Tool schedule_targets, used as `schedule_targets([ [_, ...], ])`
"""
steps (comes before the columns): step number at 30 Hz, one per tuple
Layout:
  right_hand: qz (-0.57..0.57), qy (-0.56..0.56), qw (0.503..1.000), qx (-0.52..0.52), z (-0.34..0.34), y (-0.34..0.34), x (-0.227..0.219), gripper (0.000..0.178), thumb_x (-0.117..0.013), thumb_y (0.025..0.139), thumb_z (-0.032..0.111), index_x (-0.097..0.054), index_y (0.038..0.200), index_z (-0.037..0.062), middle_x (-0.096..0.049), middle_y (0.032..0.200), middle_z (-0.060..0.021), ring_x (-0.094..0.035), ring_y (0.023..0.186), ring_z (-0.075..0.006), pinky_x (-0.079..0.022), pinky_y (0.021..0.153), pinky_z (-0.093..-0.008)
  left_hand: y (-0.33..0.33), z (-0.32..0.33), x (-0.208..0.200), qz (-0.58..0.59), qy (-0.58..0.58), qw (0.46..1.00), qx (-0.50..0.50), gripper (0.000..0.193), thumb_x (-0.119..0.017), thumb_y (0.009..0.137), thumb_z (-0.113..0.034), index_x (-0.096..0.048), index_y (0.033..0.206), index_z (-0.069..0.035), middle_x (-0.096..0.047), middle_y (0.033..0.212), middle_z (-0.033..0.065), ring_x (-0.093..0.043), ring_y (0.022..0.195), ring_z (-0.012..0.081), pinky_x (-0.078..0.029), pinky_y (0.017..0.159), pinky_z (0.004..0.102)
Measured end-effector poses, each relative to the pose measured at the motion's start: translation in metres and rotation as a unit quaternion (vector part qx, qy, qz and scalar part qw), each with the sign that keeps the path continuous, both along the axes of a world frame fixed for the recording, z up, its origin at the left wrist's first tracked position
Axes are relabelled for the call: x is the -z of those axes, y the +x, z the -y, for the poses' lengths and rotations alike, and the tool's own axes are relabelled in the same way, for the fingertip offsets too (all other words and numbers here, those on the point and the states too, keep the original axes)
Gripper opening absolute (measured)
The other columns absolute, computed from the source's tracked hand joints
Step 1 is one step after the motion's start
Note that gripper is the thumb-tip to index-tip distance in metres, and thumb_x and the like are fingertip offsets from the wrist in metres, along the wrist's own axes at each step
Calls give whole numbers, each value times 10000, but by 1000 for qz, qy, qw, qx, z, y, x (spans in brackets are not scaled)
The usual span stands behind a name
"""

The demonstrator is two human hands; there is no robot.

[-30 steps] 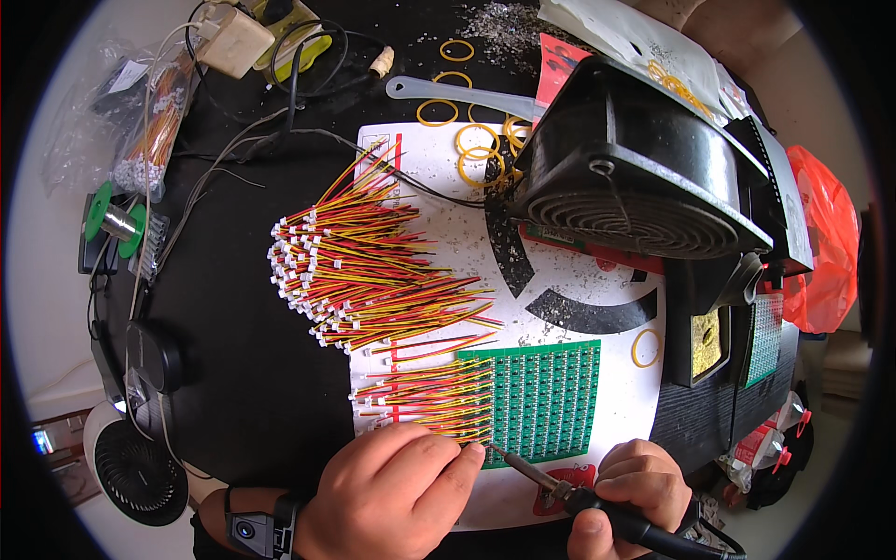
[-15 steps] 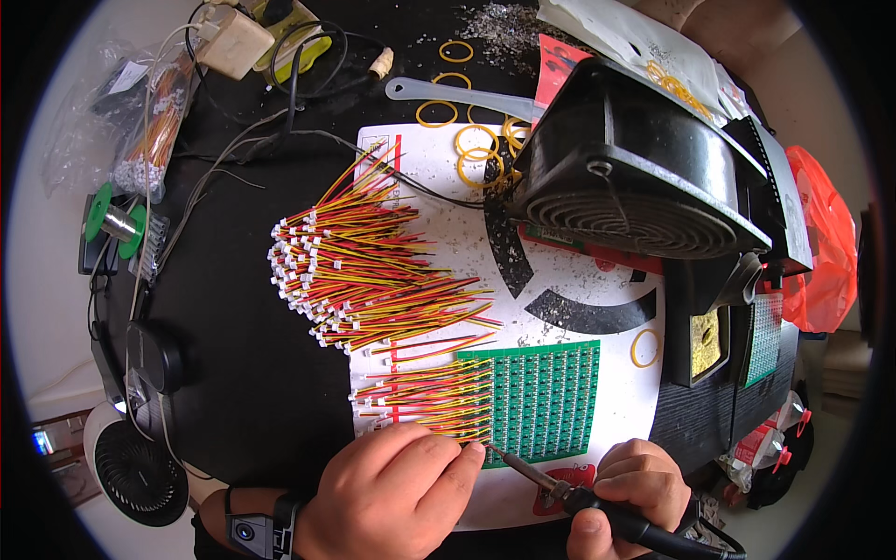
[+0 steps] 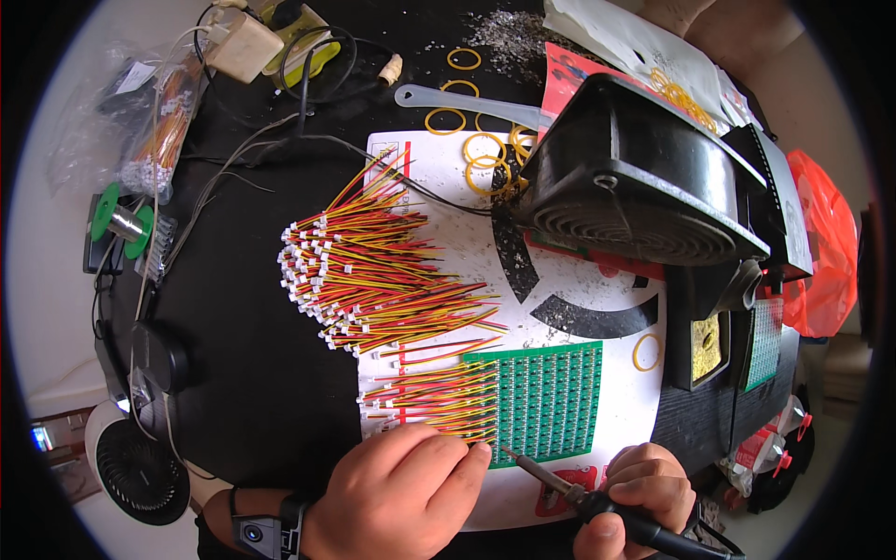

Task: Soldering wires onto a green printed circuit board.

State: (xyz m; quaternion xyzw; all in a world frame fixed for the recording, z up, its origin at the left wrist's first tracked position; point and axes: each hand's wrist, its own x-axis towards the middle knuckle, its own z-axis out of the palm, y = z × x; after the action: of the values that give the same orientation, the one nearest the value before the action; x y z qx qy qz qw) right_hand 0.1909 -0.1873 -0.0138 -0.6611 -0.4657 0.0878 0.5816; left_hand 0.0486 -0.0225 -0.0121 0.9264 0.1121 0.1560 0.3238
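Observation:
A green panel of small circuit boards (image 3: 551,401) lies on a white printed sheet, with a row of red, yellow and black connector wires (image 3: 439,383) along its left edge. My left hand (image 3: 397,495) is closed, thumb and forefinger pinched at the panel's lower left corner; whatever is between them is hidden. In my right hand (image 3: 649,495) is a soldering iron (image 3: 551,478), its tip over the panel just right of the left fingertips. Whether the tip touches the panel I cannot tell. Above the panel spreads a pile of loose wires with white plugs (image 3: 373,271).
A black fan unit (image 3: 644,177) stands at the back right, beside a yellow soldering sponge (image 3: 707,350) and another green panel (image 3: 763,345). Yellow rubber bands (image 3: 485,149) lie behind. A solder spool (image 3: 121,222), cables and a small white fan (image 3: 140,467) are at the left.
The soldering iron's tip has drawn slightly right, away from my left fingertips. My left hand keeps its pinch at the panel's corner. The whole view has shifted a little.

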Motion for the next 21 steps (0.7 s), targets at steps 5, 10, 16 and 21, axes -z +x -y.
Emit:
schedule_targets([
  [5,-1,6,1000,2,2,0,-3,205,-680,841,91,-536,927,-28,-496,650,-95,-435,495,-159,-376,480,-307,-1,2,1,28,8,1000,-9,141,-683,785,29,-693,923,56,-622,860,132,-638,775,292,-548,687,347],
  [10,-5,6,1000,2,7,-7,2,195,-652,862,98,-527,940,-30,-503,650,-105,-461,506,-171,-393,491,-320,1,-15,-4,69,24,995,-65,224,-782,664,32,-736,881,2,-656,796,100,-641,692,237,-528,605,336],
  [16,-29,-24,988,152,12,-17,11,325,-717,856,290,-492,861,55,-465,600,-26,-432,503,-97,-358,472,-242,-6,-48,5,17,67,970,-232,159,-752,737,31,-688,874,-18,-632,817,91,-610,694,286,-495,628,383],
  [21,2,-11,1000,-1,4,0,-8,195,-649,864,84,-521,962,-27,-517,658,-116,-495,529,-190,-420,520,-323,-4,-50,8,-31,74,968,-237,142,-760,740,29,-664,839,-6,-632,791,108,-610,692,277,-495,633,359],
])
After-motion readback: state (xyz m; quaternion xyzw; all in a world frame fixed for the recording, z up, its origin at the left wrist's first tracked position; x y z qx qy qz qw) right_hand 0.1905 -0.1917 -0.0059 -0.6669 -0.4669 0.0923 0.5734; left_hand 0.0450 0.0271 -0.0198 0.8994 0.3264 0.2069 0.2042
